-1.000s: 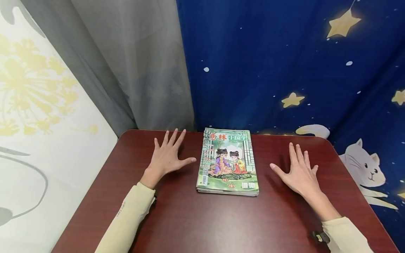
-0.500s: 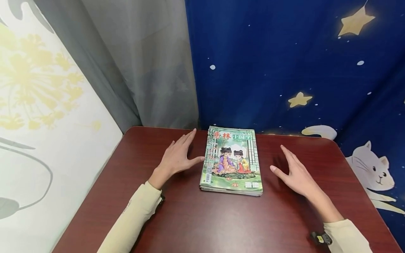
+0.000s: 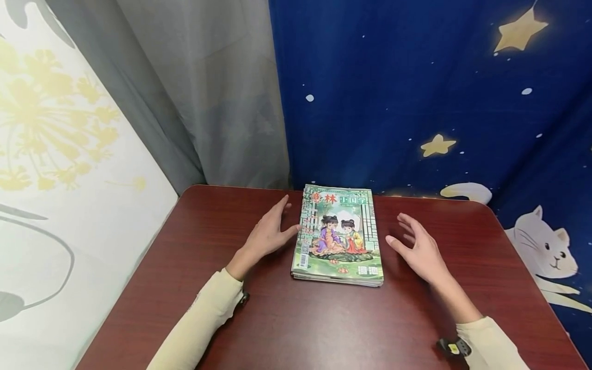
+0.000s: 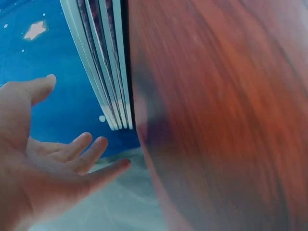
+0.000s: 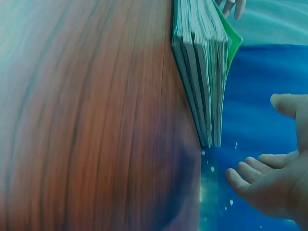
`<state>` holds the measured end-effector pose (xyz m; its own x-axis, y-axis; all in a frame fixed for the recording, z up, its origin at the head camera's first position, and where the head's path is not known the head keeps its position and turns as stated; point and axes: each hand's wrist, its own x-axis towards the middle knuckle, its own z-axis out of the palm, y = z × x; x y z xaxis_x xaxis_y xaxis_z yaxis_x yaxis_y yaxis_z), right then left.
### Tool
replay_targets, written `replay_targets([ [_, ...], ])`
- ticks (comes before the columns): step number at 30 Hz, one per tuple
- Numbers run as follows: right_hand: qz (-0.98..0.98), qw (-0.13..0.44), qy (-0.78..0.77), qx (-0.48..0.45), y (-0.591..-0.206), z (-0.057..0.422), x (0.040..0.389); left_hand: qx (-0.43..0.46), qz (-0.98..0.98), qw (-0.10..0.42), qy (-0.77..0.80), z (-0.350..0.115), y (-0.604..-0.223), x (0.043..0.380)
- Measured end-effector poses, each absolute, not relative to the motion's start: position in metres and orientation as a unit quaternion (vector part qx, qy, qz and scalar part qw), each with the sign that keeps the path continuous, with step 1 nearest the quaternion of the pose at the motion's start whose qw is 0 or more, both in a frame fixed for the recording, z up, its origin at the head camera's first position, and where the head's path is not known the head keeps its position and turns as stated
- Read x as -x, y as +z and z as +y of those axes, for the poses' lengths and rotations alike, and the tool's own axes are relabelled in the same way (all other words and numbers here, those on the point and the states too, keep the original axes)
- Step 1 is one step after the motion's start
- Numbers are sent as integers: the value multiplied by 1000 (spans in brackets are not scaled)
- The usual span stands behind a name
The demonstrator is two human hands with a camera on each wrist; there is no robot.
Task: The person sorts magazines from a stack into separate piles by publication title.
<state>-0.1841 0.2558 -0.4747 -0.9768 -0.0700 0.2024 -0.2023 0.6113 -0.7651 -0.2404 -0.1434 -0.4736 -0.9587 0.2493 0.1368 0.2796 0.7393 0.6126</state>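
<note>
1. One left hand [image 3: 269,232], thumb spread wide, holds nothing.
2. Between both hands lies the magazine stack [image 3: 341,232]; low, even side pressure should keep it aligned.
3. Empty right hand [image 3: 422,252], thumb parted from its fingers.

- Magazine stack [image 3: 339,236], centre: green cover, 2 red characters
- Table [image 3: 333,324], bottom: red-brown wood grain
- Starry curtain [image 3: 393,77], upper right: dark blue, yellow stars
- Plain curtain [image 3: 222,92], upper left: grey
- Wall [image 3: 106,221], left: white, yellow plant motif
- Sleeves [image 3: 203,318], bottom: cream
</note>
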Motion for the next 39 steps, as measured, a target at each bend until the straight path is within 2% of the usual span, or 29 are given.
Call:
replay_targets([
  [7, -863, 38, 499, -71, -479, 240, 188, 164, -912, 31, -374, -131, -476, 244],
  [15, -855, 8, 513, -78, -487, 228, 199, 139, -915, 16, -378, -123, -481, 245],
  [21, -855, -30, 516, -46, -489, 221, 205, 119, -912, 11, -393, -121, -483, 248],
  [28, -860, -65, 506, 3, -492, 215, 208, 103, -920, -6, -378, -115, -485, 248],
  [39, -870, -103, 482, 15, -491, 212, 207, 80, -943, -9, -324, -104, -477, 243],
])
